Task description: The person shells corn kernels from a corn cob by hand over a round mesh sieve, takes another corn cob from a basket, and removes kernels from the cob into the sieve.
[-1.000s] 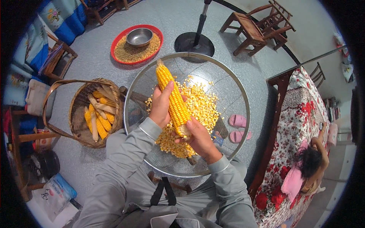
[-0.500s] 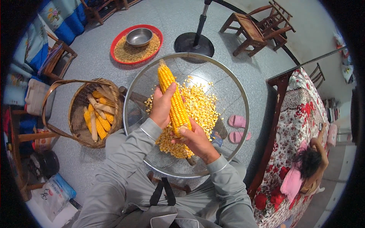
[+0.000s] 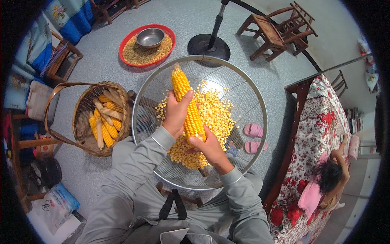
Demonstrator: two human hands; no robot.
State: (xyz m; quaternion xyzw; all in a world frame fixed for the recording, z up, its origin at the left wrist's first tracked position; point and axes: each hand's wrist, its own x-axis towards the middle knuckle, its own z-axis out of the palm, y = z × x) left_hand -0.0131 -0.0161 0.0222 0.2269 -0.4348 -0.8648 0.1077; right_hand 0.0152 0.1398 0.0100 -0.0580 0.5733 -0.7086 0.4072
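Gripping the corn cob [image 3: 194, 120] lengthwise, both hands [image 3: 175, 116] point its tip forward, slightly left.

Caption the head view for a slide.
Left hand and right hand hold a corn cob over loose kernels in a sieve.

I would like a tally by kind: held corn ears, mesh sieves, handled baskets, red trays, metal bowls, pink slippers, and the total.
Held corn ear: 1
Mesh sieve: 1
Handled basket: 1
Red tray: 1
Metal bowl: 1
Pink slippers: 2
Total: 7
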